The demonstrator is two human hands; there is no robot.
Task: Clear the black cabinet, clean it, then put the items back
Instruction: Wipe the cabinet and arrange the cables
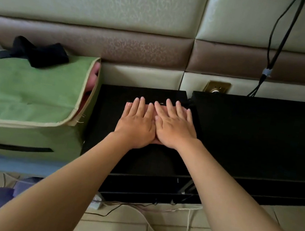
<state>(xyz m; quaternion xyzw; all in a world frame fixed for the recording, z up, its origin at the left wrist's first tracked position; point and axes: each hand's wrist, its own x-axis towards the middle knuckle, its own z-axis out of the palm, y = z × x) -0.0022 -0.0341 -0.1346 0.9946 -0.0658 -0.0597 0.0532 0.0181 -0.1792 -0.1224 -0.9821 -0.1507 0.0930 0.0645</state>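
Two hands at frame centre, left hand (136, 126) and right hand (173, 128), fingers straight, pressing one pinkish cloth (128, 104) flat atop one black cabinet (106, 128), one green fabric box (22, 92) at left.

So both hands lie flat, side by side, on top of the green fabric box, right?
No. The head view shows the left hand and right hand flat, side by side, on top of the black cabinet; the green fabric box stands to its left.
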